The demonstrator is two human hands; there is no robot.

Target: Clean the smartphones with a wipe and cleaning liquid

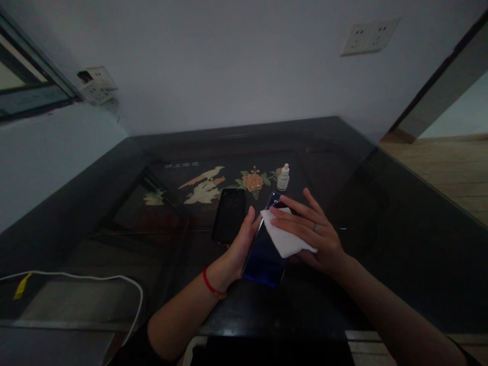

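A shiny blue smartphone [263, 262] is tilted above the dark table, its back towards me. My left hand [244, 241] grips it along the left edge, thumb up and the other fingers mostly hidden behind it. A white wipe [287, 239] lies over the upper part of the phone's back. Pressing that wipe against the phone is my right hand [318, 231], with a ring on one finger. Beside my left hand a black phone case [230, 216] rests on the table. Just beyond the phone stands a small clear bottle [283, 178] with a white cap.
The glossy black table [125, 168] bears a picture of birds and a flower [252, 181]. A white cable [87, 276] with a yellow tag [23, 286] runs at the lower left. Wall sockets [369, 36] are on the far wall, with a power outlet [99, 84] at the left.
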